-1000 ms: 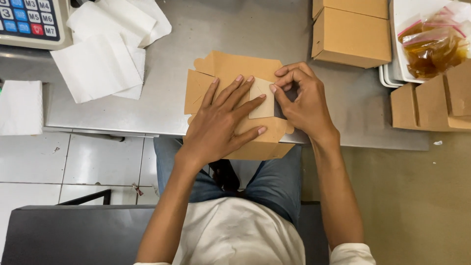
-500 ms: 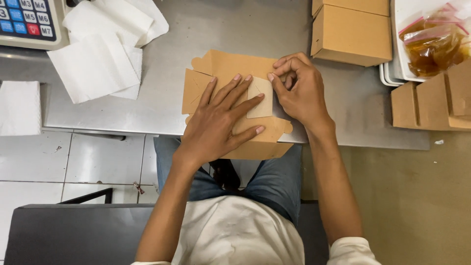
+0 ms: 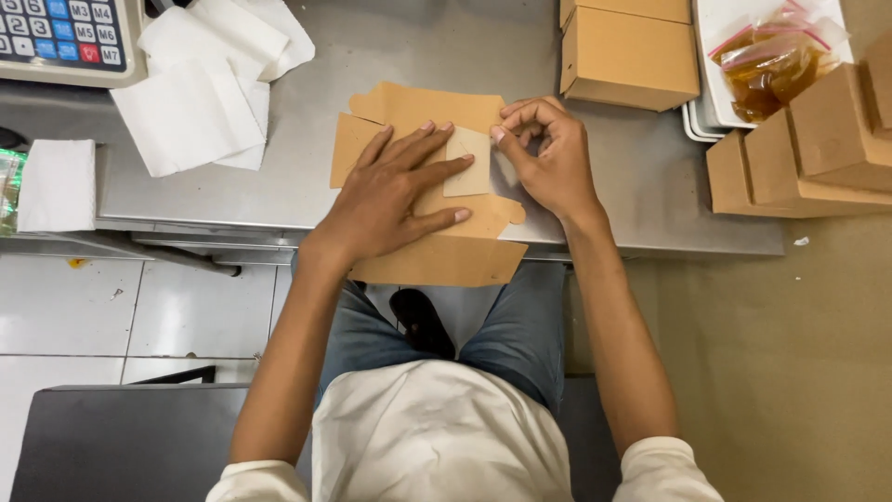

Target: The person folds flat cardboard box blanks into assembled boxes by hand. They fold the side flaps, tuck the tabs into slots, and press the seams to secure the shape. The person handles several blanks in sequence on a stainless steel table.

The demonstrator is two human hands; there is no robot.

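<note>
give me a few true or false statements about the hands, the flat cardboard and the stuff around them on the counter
1. The left hand lies flat, fingers spread, on the unfolded brown cardboard box. True.
2. The right hand is lifted clear of the cardboard. False: its fingertips pinch at the edge of the pale flap beside the left hand's fingers.
3. White paper sheets lie on the metal counter to the left of the cardboard. True.
4. The bags of amber liquid sit on the floor. False: they lie on a white tray at the counter's upper right.
5. No finished boxes are in view. False: a closed brown box stands above the right hand.
</note>
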